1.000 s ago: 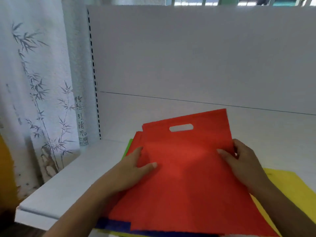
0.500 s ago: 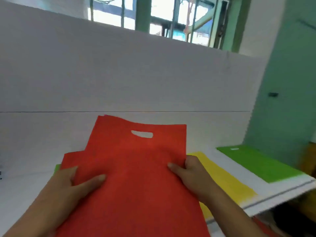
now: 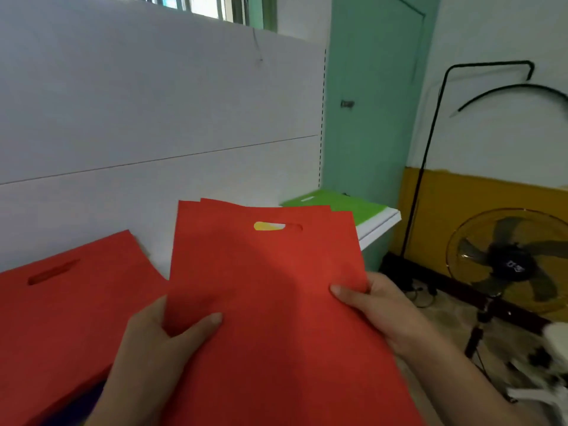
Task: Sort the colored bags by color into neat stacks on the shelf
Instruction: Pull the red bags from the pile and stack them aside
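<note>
**Red bundle held between both hands, with red bags still lying to its left**

The held red bags (image 3: pixel 264 287), several sheets judging by the staggered top edges, are raised off the shelf with their long axis running away from the person and the handle slot (image 3: pixel 278 226) at the far end. Yellow shows through that slot, so a yellow bag seems to lie below or behind. The left hand (image 3: pixel 163 342) pinches the bundle's left edge, thumb on top and fingers curled underneath. The right hand (image 3: pixel 375 305) grips the right edge the same way, thumb over the face.

To the left, just beside the bundle and lower, more red bags (image 3: pixel 61 302) lie flat on the shelf (image 3: pixel 381 221), turned at an angle so that their slot points toward the far left. A dark blue scrap peeks out near their front edge. I judge that the next move turns on this: that pile lies on the left hand's side, rotated against the held bundle, so joining the two would call for a twist.

Further right, a green bag (image 3: pixel 338 204) lies at the shelf's end, well apart. A fan (image 3: pixel 510 265) stands on the floor beyond.
</note>
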### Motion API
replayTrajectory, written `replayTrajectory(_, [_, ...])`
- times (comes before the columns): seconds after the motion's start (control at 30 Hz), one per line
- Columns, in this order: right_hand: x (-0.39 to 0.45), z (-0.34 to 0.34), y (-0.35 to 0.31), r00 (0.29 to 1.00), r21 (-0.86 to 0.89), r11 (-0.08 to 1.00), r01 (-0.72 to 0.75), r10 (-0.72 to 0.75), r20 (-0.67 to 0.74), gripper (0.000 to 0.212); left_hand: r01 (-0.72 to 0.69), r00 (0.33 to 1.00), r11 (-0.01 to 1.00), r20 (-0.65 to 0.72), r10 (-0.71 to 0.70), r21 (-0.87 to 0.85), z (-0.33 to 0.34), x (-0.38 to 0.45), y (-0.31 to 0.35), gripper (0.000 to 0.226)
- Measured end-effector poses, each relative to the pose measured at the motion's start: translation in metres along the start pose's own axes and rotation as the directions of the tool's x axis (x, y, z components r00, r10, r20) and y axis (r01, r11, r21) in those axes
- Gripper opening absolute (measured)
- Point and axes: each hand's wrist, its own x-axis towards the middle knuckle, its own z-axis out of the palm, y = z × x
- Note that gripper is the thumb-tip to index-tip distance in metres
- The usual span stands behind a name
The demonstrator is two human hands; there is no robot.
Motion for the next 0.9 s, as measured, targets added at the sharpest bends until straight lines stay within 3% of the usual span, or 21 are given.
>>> replayTrajectory(0.1, [-0.012, -0.056, 0.009, 0.978, -0.226, 0.97, 0.088, -0.127, -0.165, 0.009, 0.076, 0.993, 0.991, 0.095, -0.065, -0.109, 0.063, 0.0, 0.005, 0.02])
replayTrajectory(0.27, [-0.02, -0.175, 0.03, 0.938, -0.425, 0.899, 0.104, -0.231, -0.259, 0.01, 0.191, 0.963, 0.967, 0.223, -0.151, -0.171, 0.189, 0.001, 0.006, 0.021])
replayTrajectory(0.4, [-0.017, -0.276, 0.057, 0.912, -0.356, 0.934, -0.005, -0.141, -0.385, 0.014, 0.303, 0.904, 0.94, 0.358, -0.231, -0.159, 0.299, 0.012, 0.011, 0.021])
replayTrajectory(0.6, [0.0, -0.385, 0.1, 0.861, -0.234, 0.966, -0.108, -0.027, -0.509, 0.012, 0.381, 0.84, 0.922, 0.442, -0.315, -0.066, 0.432, 0.029, -0.013, 0.028])
replayTrajectory(0.73, [0.044, -0.418, 0.14, 0.858, -0.351, 0.925, -0.144, -0.06, -0.51, 0.016, 0.411, 0.785, 0.911, 0.494, -0.374, 0.037, 0.496, 0.056, -0.062, 0.019])
replayTrajectory(0.9, [0.145, -0.429, 0.196, 0.884, -0.459, 0.853, -0.248, 0.006, -0.467, 0.025, 0.351, 0.813, 0.924, 0.439, -0.382, 0.156, 0.539, 0.11, -0.145, 0.027])
